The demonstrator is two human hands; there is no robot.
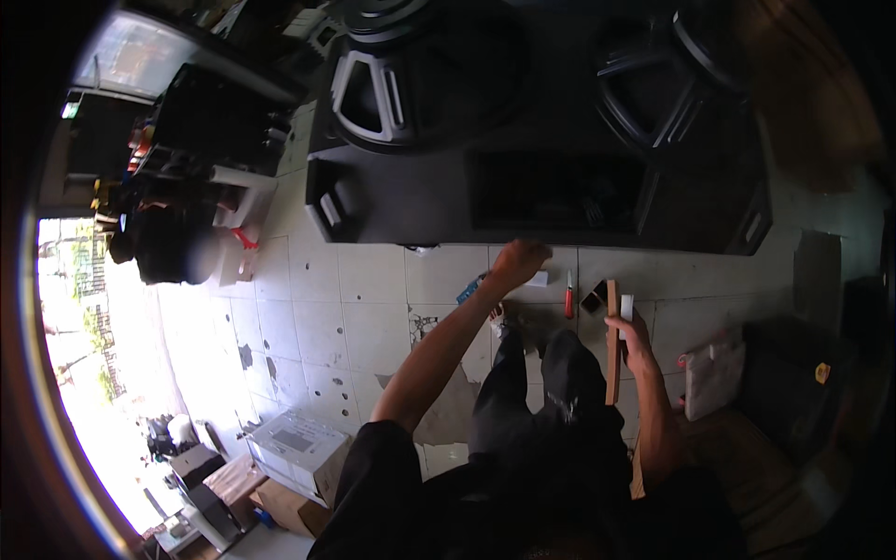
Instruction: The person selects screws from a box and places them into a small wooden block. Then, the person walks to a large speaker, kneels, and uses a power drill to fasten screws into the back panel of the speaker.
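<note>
**Wooden strip in right hand, left hand down at the speaker cabinet**

Wood first: a narrow, pale brown wooden strip (612, 341) stands nearly upright in the right hand (635, 338), whose fingers are wrapped about its upper part together with a small white rectangular piece (626, 304). The strip's lower end lies over the person's dark trouser leg.

The left hand (519, 259) is stretched forward and low, at the front edge of a large black speaker cabinet (429, 201) lying on the tiled floor (317, 308). Its fingers are curled downward; whether they grip anything cannot be told from here. Just beside that hand lies a small white block (539, 278), and a blue object (471, 287) shows partly under the forearm.

Between the two hands, on the tiles, lies a red-handled tool (568, 301), and next to it a small dark brown object (593, 299), close to the strip's upper end.

The cabinet carries two round speaker frames, one with a grey metal basket (373, 93), one black (667, 93), with a rectangular opening between them.

Packages: a white rectangular box (297, 446) sits lower left on the floor with brown cartons (280, 504) just beside it. To the right, a pale flat bag with a pinkish handle (714, 373) leans near a black case bearing a small yellow tag (821, 372). The floor tiles are cracked and patched near the person's feet.
</note>
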